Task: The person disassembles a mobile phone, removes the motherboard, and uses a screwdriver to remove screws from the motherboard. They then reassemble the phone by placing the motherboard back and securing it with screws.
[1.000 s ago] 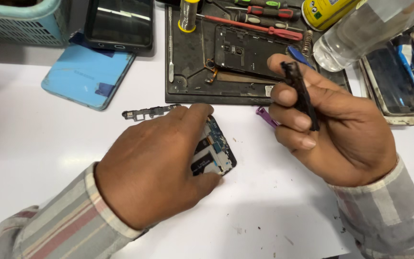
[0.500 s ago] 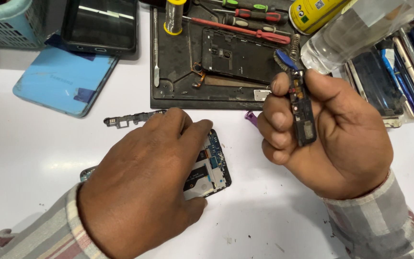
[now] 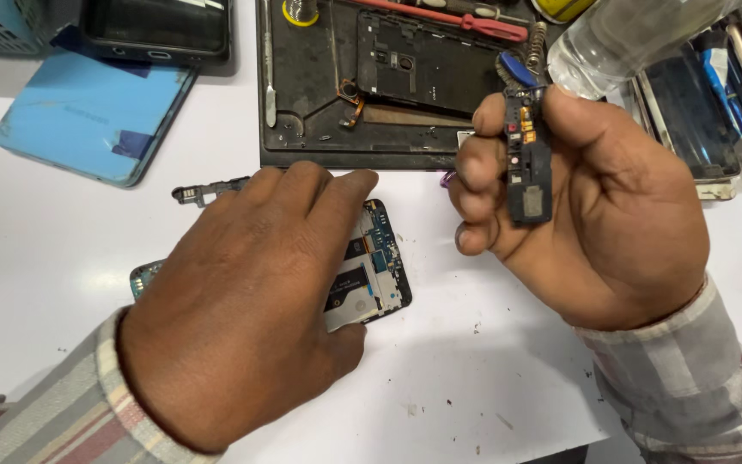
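Note:
My left hand [image 3: 251,292] lies flat over an opened phone [image 3: 371,275] on the white table, pressing it down; only the phone's right end with its circuit board and a teal corner at the left show. My right hand [image 3: 594,198] is raised above the table and grips a long black inner frame part [image 3: 527,163] upright between thumb and fingers. A small blue tool tip [image 3: 515,67] sticks out above that hand. A thin dark strip part [image 3: 203,191] lies on the table just beyond my left hand.
A black work mat [image 3: 302,120] at the back holds a black phone back cover [image 3: 427,64], a metal spudger and red-handled screwdrivers. A light blue phone panel [image 3: 88,112] and a dark phone [image 3: 156,26] lie back left. A clear plastic bottle [image 3: 637,34] and several phone screens [image 3: 689,112] sit back right.
My right hand has turned the black part more upright and brought it nearer the camera. My left hand stays on the opened phone.

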